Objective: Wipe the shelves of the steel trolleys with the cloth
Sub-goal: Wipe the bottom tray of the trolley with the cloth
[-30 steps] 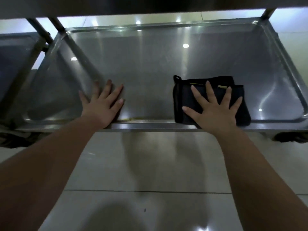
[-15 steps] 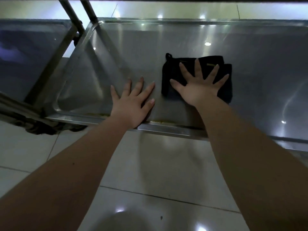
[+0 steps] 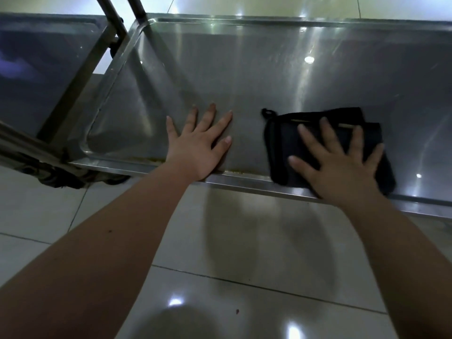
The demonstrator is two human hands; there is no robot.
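- My left hand (image 3: 197, 152) lies flat, palm down, on the bare metal of the shiny stainless-steel trolley shelf (image 3: 269, 69). Its fingers are straight and slightly fanned and grasp nothing, and the heel of the palm sits at the raised front rim (image 3: 247, 179).
- My right hand (image 3: 342, 172) is also flat with its fingers spread wide. It presses down on the dark, folded rectangular cloth (image 3: 281, 143) without curling round it.
- The cloth lies on the shelf's near right part, and its closest edge reaches the front rim. A small hanging loop (image 3: 267, 113) sticks out at its far left corner. A thin pale stripe shows along its far edge.
- The two hands are apart, with a strip of bare steel between my left fingertips and the cloth.
- The shelf is a shallow tray with rounded corners and a low lip, and it mirrors several ceiling lights as bright spots.
- Yellowish grime shows along the inner front edge near my left wrist.
- To the left, just beside this trolley, stands a second steel trolley shelf (image 3: 49, 57). Slanting steel uprights (image 3: 115, 23) rise between the two.
- A dark castor wheel (image 3: 61, 178) sits under the near left corner.
- Below my forearms spreads a glossy pale tiled floor (image 3: 244, 241) crossed by grout lines and shadows.
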